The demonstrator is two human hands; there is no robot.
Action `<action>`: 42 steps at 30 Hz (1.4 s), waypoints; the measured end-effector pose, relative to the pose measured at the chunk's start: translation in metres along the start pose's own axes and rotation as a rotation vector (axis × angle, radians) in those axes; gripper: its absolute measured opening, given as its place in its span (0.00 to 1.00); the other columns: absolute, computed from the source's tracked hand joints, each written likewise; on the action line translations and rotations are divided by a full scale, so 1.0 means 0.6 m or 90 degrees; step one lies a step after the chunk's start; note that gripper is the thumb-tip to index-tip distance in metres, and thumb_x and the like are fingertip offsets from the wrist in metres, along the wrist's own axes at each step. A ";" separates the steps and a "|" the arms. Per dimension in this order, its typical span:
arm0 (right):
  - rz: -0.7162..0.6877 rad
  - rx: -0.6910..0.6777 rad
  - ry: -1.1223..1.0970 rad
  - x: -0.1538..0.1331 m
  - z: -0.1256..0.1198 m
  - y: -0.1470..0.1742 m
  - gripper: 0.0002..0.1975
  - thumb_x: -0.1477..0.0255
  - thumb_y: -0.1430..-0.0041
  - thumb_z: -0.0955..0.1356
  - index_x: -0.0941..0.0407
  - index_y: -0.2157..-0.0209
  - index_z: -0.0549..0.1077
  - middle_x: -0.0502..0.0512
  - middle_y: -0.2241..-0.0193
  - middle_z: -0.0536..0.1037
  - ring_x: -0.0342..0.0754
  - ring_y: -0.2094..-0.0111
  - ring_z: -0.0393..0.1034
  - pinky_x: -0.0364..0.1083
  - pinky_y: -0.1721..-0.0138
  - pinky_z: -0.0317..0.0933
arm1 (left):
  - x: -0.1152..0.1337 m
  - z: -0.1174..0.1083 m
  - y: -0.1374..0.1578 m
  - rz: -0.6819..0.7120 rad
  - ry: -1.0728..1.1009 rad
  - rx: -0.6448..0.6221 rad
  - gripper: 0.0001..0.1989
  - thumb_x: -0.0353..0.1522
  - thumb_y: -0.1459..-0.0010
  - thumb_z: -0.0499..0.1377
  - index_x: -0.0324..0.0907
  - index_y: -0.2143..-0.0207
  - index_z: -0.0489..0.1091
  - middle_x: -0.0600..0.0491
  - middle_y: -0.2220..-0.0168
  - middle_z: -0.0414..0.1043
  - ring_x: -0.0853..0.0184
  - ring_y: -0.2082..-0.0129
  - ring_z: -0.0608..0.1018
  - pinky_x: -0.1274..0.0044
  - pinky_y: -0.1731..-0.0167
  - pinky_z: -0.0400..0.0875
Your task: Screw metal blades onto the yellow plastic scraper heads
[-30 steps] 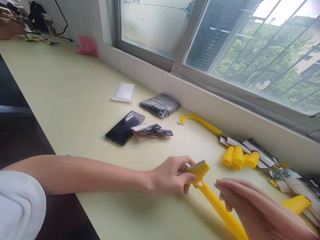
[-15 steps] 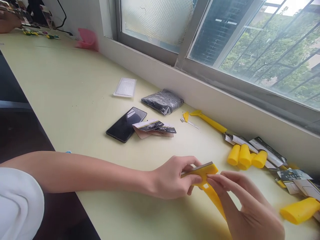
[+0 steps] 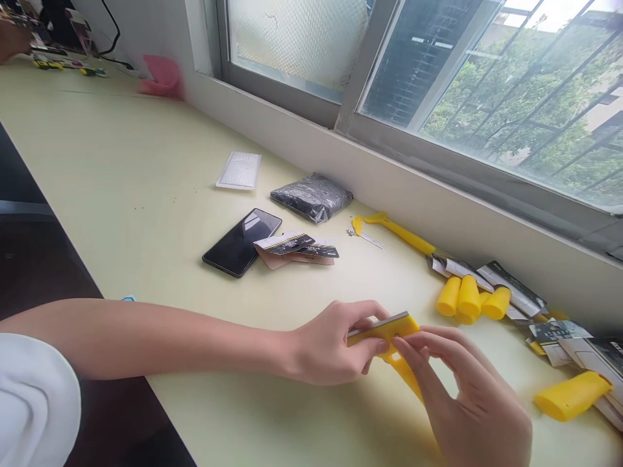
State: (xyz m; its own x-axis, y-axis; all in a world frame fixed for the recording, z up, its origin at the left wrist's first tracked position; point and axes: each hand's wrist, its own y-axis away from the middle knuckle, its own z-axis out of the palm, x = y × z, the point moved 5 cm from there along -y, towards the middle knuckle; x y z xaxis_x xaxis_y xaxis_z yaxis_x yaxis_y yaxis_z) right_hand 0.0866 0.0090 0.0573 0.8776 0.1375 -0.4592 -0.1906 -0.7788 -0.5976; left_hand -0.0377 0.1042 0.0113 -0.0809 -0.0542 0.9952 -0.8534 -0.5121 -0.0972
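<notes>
My left hand (image 3: 335,344) is closed around the head of a yellow scraper (image 3: 407,376), thumb on its near face. A thin grey strip like a blade edge runs along the top of the head. The scraper's handle slopes down to the right and passes behind my right hand (image 3: 467,389). My right thumb and index finger are pinched together against the face of the head; whatever is between the fingertips is too small to make out.
A phone (image 3: 242,242) lies beside folded printed cards (image 3: 292,250). Behind them are a dark plastic-wrapped packet (image 3: 312,197) and a white packet (image 3: 239,170). Tiny metal bits (image 3: 350,231) and another yellow scraper (image 3: 403,233) lie near the wall. Yellow handles (image 3: 572,395) lie at right. A person's hand (image 3: 13,40) shows far left.
The view has shifted slightly, so the table things sit a little further left. My left hand keeps its hold; my right fingers stay pinched at the scraper's head, turned slightly.
</notes>
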 end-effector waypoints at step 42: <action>0.260 -0.114 -0.269 0.019 0.009 0.005 0.09 0.59 0.41 0.73 0.50 0.69 0.78 0.49 0.69 0.79 0.48 0.67 0.73 0.45 0.65 0.68 | 0.010 0.010 0.002 0.039 0.070 -0.052 0.11 0.38 0.34 0.56 0.40 0.56 0.68 0.50 0.65 0.72 0.69 0.70 0.75 0.76 0.69 0.70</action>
State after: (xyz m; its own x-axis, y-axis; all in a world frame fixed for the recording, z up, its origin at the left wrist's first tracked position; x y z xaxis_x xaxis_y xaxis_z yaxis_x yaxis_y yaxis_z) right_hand 0.0933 0.0116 0.0465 0.4924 0.0086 -0.8703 -0.3657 -0.9054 -0.2158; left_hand -0.0361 0.0980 0.0174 -0.1860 0.0140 0.9825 -0.8840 -0.4389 -0.1611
